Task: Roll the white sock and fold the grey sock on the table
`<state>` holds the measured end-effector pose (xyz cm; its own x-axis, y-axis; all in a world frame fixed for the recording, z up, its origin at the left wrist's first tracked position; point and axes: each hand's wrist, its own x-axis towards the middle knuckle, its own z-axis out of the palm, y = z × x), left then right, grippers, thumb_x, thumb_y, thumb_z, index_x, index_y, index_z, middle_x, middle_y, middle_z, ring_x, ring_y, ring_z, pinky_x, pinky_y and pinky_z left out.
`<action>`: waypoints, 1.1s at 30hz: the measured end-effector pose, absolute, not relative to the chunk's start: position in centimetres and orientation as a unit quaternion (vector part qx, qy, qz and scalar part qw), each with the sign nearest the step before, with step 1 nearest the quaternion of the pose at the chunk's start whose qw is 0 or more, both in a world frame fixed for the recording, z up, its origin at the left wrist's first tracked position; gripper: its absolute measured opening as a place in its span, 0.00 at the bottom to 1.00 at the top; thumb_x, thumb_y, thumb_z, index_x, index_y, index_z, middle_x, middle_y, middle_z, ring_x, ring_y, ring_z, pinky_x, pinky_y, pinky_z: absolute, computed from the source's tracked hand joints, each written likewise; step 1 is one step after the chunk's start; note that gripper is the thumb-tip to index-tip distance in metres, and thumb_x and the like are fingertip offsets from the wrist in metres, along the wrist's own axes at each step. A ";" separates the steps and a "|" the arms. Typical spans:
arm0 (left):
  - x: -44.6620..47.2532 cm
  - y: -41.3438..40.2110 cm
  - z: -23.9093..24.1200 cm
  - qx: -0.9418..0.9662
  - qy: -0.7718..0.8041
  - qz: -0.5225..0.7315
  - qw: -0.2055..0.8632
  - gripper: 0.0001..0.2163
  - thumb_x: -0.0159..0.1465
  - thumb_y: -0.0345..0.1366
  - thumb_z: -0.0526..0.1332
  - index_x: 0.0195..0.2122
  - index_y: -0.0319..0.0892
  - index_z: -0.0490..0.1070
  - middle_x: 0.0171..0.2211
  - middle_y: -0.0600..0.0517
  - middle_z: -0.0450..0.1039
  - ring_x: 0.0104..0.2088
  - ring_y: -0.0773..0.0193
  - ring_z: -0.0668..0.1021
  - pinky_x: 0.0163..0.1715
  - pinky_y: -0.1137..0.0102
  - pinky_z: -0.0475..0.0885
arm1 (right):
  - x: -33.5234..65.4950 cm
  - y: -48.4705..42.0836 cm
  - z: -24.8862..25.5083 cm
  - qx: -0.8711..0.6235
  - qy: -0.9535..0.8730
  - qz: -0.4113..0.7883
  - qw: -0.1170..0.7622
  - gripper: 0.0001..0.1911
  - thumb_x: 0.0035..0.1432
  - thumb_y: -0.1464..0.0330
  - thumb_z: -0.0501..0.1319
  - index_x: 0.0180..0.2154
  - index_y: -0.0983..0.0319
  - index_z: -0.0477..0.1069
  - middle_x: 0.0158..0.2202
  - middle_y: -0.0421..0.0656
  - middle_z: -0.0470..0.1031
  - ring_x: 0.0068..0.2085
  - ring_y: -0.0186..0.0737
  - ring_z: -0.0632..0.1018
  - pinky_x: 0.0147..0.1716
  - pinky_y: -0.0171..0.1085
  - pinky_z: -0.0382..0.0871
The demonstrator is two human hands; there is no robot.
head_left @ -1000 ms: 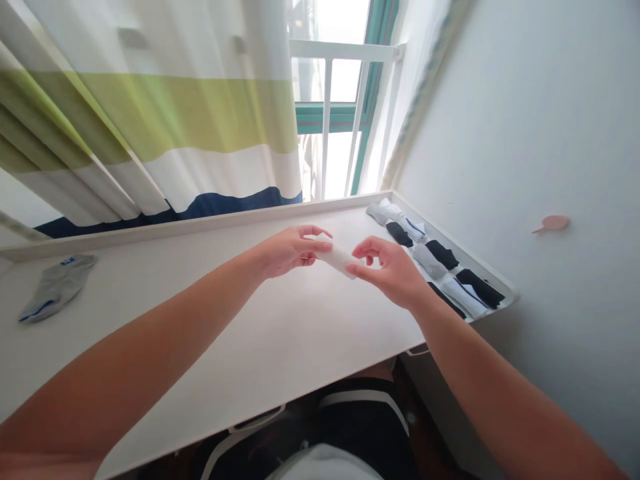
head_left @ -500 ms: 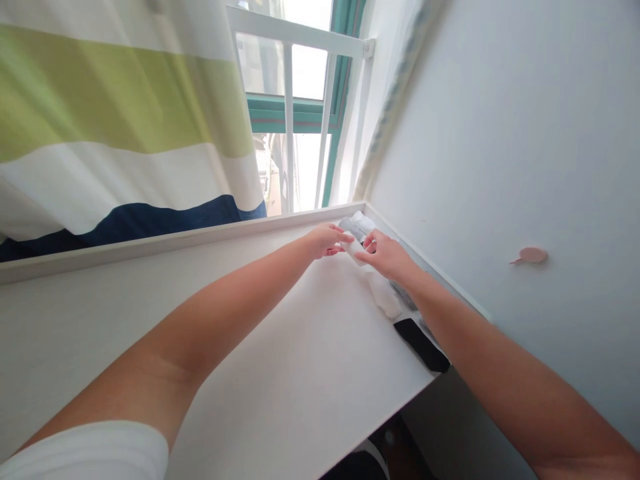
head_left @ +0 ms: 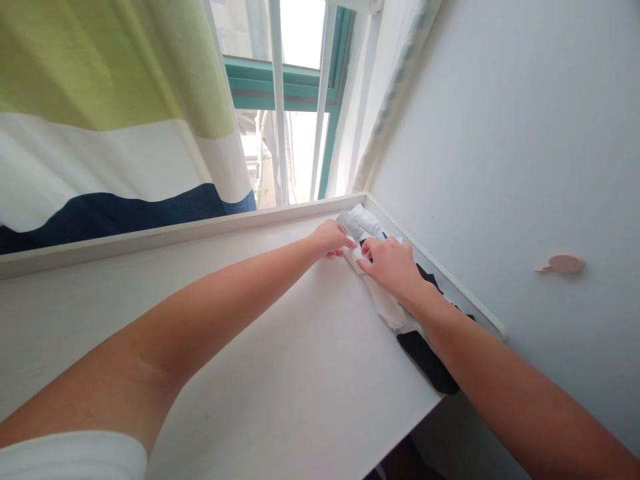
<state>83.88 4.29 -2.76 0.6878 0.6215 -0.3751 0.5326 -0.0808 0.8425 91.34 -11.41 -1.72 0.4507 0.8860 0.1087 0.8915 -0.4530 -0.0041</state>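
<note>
Both my hands reach to the far right corner of a white table (head_left: 280, 373). My left hand (head_left: 331, 238) and my right hand (head_left: 390, 263) pinch the two ends of a folded white sock (head_left: 356, 259), which rests low on the tabletop beside a row of folded socks (head_left: 385, 303). The row runs along the table's right edge, with white, grey and black socks (head_left: 427, 357) lying side by side. My right forearm covers part of that row.
A raised white rim (head_left: 165, 233) borders the table's far side and right side. Behind it hang a striped curtain (head_left: 100, 133) and a window with a teal frame (head_left: 280, 80). On the white wall at right is a pink hook (head_left: 563, 263).
My hands carried the folded white sock from mid-table to the far right corner and lowered it beside the row of socks. The view swung right, so the grey sock at left left the picture.
</note>
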 end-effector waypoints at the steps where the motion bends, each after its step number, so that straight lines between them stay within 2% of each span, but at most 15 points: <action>1: 83.9 4.3 -2.6 0.741 0.392 0.037 0.544 0.21 0.50 0.35 0.78 0.42 0.41 0.73 0.26 0.51 0.74 0.31 0.57 0.81 0.29 0.67 0.71 | 91.3 -11.5 -1.7 -0.848 -0.526 -0.054 0.028 0.07 0.64 0.63 0.60 0.40 0.59 0.73 0.41 0.48 0.81 0.46 0.53 0.75 0.44 0.46 0.58; 4: 83.8 4.2 -2.2 0.751 0.391 0.034 0.531 0.19 0.52 0.36 0.76 0.42 0.40 0.73 0.28 0.50 0.74 0.30 0.58 0.80 0.27 0.68 0.71 | 91.2 -11.8 -1.6 -0.846 -0.529 -0.065 0.028 0.09 0.65 0.62 0.61 0.42 0.59 0.74 0.45 0.49 0.80 0.47 0.53 0.74 0.43 0.46 0.57; 13: 83.2 3.6 -0.8 0.794 0.381 0.017 0.473 0.15 0.54 0.37 0.75 0.38 0.40 0.73 0.31 0.49 0.75 0.31 0.58 0.81 0.29 0.68 0.72 | 91.1 -12.1 -1.8 -0.837 -0.540 -0.080 0.020 0.12 0.66 0.60 0.61 0.45 0.60 0.74 0.47 0.50 0.79 0.48 0.54 0.72 0.43 0.47 0.57; 17: 83.1 3.6 -0.7 0.808 0.376 -0.003 0.453 0.16 0.55 0.40 0.75 0.39 0.40 0.73 0.32 0.47 0.77 0.33 0.56 0.81 0.31 0.67 0.73 | 90.9 -12.2 -1.8 -0.829 -0.551 -0.093 0.002 0.13 0.67 0.59 0.60 0.47 0.60 0.74 0.49 0.51 0.78 0.49 0.54 0.73 0.44 0.47 0.57; 22: 82.9 3.8 -1.1 0.807 0.379 0.000 0.453 0.14 0.58 0.42 0.73 0.38 0.41 0.74 0.33 0.48 0.78 0.33 0.60 0.81 0.29 0.71 0.73 | 90.5 -12.3 -1.6 -0.823 -0.558 -0.106 -0.027 0.13 0.69 0.60 0.58 0.48 0.61 0.74 0.49 0.52 0.79 0.49 0.54 0.73 0.45 0.47 0.58; 29: 82.0 3.8 -1.2 0.791 0.397 0.017 0.464 0.13 0.61 0.42 0.71 0.40 0.40 0.74 0.33 0.48 0.78 0.31 0.62 0.80 0.26 0.73 0.72 | 90.0 -12.3 -1.4 -0.819 -0.562 -0.104 -0.046 0.14 0.69 0.60 0.58 0.48 0.61 0.74 0.49 0.52 0.79 0.51 0.55 0.73 0.46 0.48 0.59; 33: 81.3 3.8 -0.8 0.793 0.407 0.009 0.453 0.16 0.60 0.45 0.72 0.43 0.40 0.74 0.32 0.47 0.79 0.32 0.60 0.82 0.28 0.72 0.73 | 89.8 -12.2 -1.3 -0.821 -0.560 -0.104 -0.045 0.15 0.70 0.59 0.57 0.48 0.61 0.74 0.49 0.52 0.79 0.51 0.55 0.73 0.46 0.48 0.58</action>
